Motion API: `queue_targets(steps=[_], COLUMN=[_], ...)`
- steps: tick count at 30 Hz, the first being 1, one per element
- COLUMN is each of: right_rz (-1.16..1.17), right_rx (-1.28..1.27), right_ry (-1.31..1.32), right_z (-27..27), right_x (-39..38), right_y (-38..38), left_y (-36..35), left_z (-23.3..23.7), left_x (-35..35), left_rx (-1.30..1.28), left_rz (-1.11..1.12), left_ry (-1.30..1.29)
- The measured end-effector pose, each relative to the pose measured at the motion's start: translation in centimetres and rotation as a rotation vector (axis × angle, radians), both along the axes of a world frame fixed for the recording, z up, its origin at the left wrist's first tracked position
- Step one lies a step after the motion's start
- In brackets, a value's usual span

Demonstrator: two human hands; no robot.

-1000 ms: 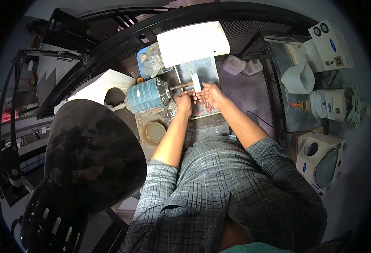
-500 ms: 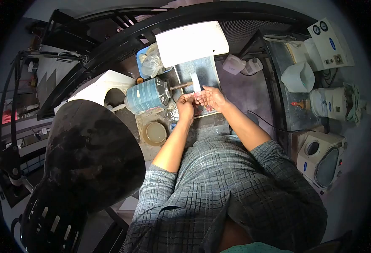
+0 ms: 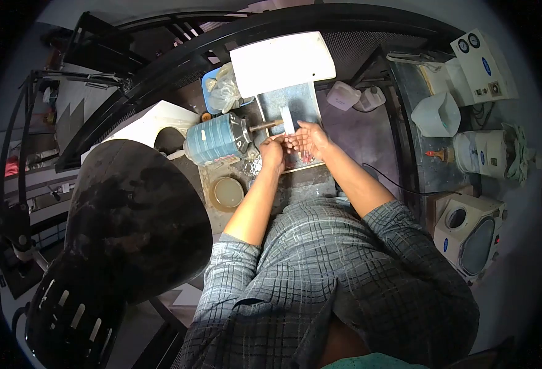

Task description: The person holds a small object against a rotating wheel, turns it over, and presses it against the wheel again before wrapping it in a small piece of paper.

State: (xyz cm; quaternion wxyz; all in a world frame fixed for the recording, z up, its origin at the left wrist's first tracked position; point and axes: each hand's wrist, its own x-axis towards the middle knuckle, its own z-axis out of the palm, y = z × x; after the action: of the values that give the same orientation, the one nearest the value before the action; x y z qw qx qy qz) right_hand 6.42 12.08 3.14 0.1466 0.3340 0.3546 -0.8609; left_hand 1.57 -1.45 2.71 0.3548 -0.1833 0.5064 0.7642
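Note:
Both hands are close together at the front of a white polishing wheel. The wheel sits on the shaft of a blue-grey bench motor. My left hand is closed, fingers bent, around a small pinkish piece mostly hidden by the fingers. My right hand is on the same piece from the other side, its fingers curled toward the wheel. Behind the wheel is a pale tray with a wet-looking grey bottom. Reddish bits lie in the tray beneath my hands.
A round bowl stands left of my forearm. Close by on the left is a large black lamp shade. A white lit hood is above the tray, beside a blue bin holding plastic bags. Bench machines stand to the right.
My hands stay at the wheel, with only slight shifts of the fingers. The whole view has moved very slightly.

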Motion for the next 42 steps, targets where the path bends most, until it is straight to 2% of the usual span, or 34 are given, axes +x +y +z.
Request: queue_targets(steps=[3, 6, 10, 11, 15, 20, 29, 32, 40, 42], right_rz=[-0.025, 0.001, -0.048, -0.032, 0.001, -0.031, -0.018, -0.013, 0.006, -0.010], right_rx=[0.020, 0.038, 0.032, 0.046, 0.012, 0.039, 0.050, 0.045, 0.034, 0.032], right_ry=[-0.017, -0.025, -0.036, -0.032, -0.014, -0.049, -0.075, -0.051, 0.084, 0.082], right_z=[-0.2, 0.0, -0.3, -0.4, 0.1, 0.5, -0.2, -0.6, -0.3, -0.3], right_x=[0.0, -0.1, -0.1, -0.1, 0.1, -0.1, -1.0, -0.6, 1.4, 1.5], right_y=[0.1, 0.1, -0.2, -0.3, 0.0, 0.1, 0.4, 0.4, -0.4, -0.7], left_y=[0.2, 0.0, 0.4, 0.1, -0.3, 0.5, 1.4, 1.1, 0.1, 0.3], left_z=[0.3, -0.1, -0.5, -1.9, -0.8, 0.7, -1.3, -1.4, 0.6, 0.6], left_x=[-0.1, 0.0, 0.1, -0.2, 0.1, 0.4, -0.3, 0.0, 1.6, 1.5], left_rx=[0.087, 0.017, 0.066, 0.092, 0.112, 0.134, 0.035, 0.024, -0.047, -0.080], left_rz=[-0.026, -0.028, 0.030, -0.030, -0.055, 0.029, 0.095, 0.074, 0.000, -0.005], left_ry=[-0.026, 0.000, -0.057, -0.064, -0.109, -0.166, -0.144, -0.110, 0.241, 0.252])
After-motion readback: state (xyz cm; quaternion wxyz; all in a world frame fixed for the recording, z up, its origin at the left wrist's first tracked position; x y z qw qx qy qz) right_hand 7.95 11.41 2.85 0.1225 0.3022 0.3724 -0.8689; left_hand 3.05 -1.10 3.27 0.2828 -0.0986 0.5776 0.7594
